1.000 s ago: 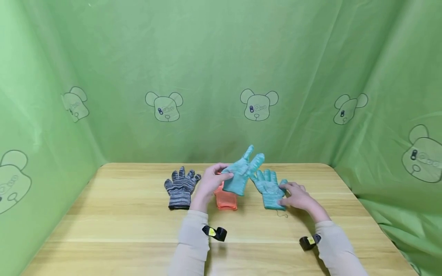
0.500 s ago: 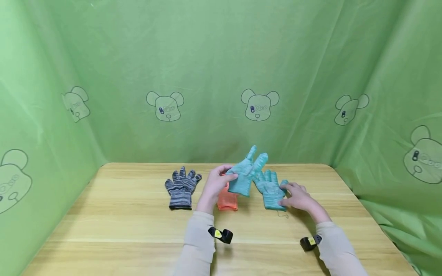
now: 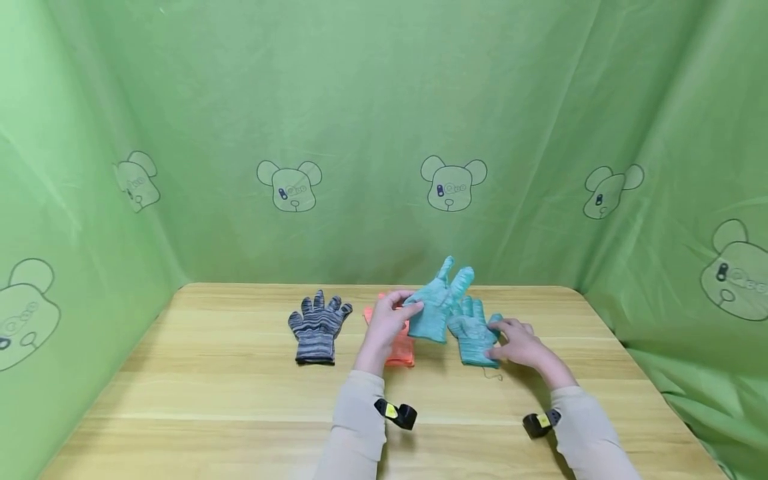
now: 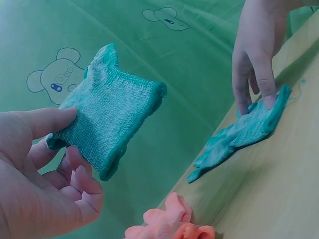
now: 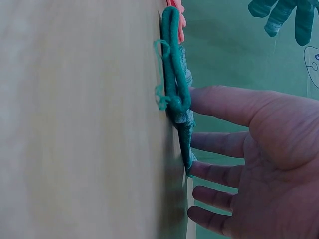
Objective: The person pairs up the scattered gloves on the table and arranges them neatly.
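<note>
My left hand [image 3: 387, 325] pinches a teal knit glove [image 3: 430, 319] at its side edge, between thumb and fingers. In the left wrist view this glove [image 4: 112, 112] hangs in the air, its cuff toward the right. A second teal glove [image 3: 475, 339] lies flat on the table, fingers pointing away. My right hand [image 3: 521, 343] rests fingertips on its right side; in the right wrist view the fingers [image 5: 219, 144] reach out fairly straight and touch the glove's surface. Beneath my left hand lies an orange glove [image 3: 401, 352], partly covered by the hand and the held glove.
A grey-and-black striped glove [image 3: 318, 330] lies to the left on the wooden table [image 3: 198, 393]. A loose thread [image 3: 493, 375] trails from the lying teal glove's cuff. Green cloth [image 3: 372, 133] with bear-head prints encloses the table at the back and sides.
My left hand has moved to the right with the held teal glove, toward the lying teal glove, and more of the orange glove's left side shows. The right hand stays in place.
</note>
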`<state>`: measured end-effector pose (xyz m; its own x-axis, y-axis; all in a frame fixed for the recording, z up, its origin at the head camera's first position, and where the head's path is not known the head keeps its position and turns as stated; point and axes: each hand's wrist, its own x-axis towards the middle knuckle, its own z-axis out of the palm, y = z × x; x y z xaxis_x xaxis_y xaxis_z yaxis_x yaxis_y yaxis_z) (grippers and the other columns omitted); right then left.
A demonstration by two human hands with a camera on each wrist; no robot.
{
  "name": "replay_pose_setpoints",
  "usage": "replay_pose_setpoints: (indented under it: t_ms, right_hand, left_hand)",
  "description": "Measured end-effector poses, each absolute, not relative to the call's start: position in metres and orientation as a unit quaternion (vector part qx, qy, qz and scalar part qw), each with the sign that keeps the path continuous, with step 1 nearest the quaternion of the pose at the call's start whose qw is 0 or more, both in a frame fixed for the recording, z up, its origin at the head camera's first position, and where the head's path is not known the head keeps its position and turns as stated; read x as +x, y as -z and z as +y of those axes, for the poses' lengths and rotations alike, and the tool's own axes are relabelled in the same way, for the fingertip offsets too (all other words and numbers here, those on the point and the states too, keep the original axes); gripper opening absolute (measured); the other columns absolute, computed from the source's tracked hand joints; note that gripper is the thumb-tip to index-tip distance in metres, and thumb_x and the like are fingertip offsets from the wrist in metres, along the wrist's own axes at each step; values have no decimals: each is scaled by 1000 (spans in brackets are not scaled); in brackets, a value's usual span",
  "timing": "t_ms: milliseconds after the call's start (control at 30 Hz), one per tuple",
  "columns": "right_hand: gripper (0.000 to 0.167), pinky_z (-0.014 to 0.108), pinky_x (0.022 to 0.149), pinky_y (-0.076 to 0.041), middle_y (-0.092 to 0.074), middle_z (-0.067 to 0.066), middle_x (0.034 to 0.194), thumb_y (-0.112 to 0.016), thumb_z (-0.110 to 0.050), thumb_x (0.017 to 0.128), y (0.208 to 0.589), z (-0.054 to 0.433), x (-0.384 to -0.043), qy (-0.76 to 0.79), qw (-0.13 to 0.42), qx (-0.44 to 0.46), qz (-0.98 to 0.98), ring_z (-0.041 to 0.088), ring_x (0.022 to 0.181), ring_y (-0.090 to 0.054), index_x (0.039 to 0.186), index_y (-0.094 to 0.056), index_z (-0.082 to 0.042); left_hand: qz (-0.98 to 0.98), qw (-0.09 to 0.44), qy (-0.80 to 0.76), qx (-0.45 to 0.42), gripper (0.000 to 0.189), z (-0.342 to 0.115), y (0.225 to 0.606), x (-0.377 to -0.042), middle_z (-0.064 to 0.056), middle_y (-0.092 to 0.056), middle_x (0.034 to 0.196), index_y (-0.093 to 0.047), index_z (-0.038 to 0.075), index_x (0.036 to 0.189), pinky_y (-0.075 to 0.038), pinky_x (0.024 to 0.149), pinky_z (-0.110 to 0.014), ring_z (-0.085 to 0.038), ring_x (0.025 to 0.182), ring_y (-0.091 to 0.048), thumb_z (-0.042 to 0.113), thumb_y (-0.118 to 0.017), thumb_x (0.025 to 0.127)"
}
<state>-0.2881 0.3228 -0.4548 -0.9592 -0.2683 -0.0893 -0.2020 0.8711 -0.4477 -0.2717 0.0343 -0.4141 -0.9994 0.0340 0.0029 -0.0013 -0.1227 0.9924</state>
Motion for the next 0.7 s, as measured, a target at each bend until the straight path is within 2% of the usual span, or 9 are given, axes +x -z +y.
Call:
replay_pose_setpoints:
  t_ms: [133, 267, 700]
  right_hand:
    - [73, 75, 97, -32, -30, 39, 145, -74, -32, 83, 455, 323, -288, 222, 73, -121, 965, 59, 126, -27, 140, -45, 4]
    - [73, 74, 97, -33, -31, 39, 144, -75, -32, 83, 456, 322, -287, 222, 73, -121, 965, 59, 126, -27, 139, -46, 4]
    - [71, 76, 98, -32, -35, 39, 143, -75, -30, 81, 452, 323, -288, 250, 58, -135, 957, 58, 126, -30, 138, -48, 3]
  left_hand:
    - [661, -2, -750, 6, 29, 40, 416, -269, -2, -61, 101, -68, 4, 113, -44, 72, -26, -12, 87, -51, 14, -72, 87]
    - [663, -16, -749, 5, 27, 47, 420, -268, -5, -63, 102, -69, 4, 111, -45, 75, -24, -12, 89, -52, 15, -72, 87]
    - [680, -40, -732, 9, 23, 67, 424, -264, -5, -65, 101, -71, 8, 108, -46, 71, -21, -11, 86, -53, 17, -73, 87]
